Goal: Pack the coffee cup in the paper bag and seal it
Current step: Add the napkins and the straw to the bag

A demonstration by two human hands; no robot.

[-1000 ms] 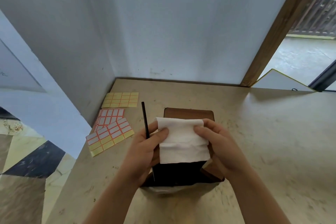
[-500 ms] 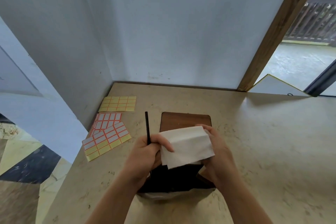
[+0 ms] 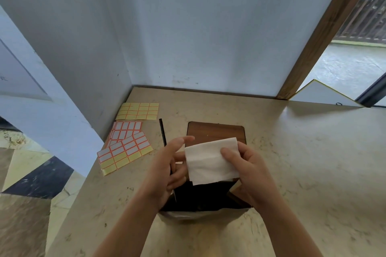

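The right hand (image 3: 248, 165) pinches a folded white napkin (image 3: 211, 159), thumb on top and the other fingers behind it. The left hand (image 3: 167, 169) is just beside the napkin with its fingers spread. A thin black straw (image 3: 163, 133) runs past this hand, but I cannot tell if the fingers grip it.

Right under both hands is the brown paper bag (image 3: 238, 196). Its mouth is open and dark inside. The napkin is held over the back of that opening and hides part of it. The coffee cup is not clear to see; something pale shows at the near edge of the bag, but I cannot tell what it is.

Behind the bag lies a flat brown wooden board (image 3: 215, 131). To the left, three sheets of stickers (image 3: 125, 152) lie on the tan table (image 3: 302, 152), near the white wall (image 3: 188, 27).
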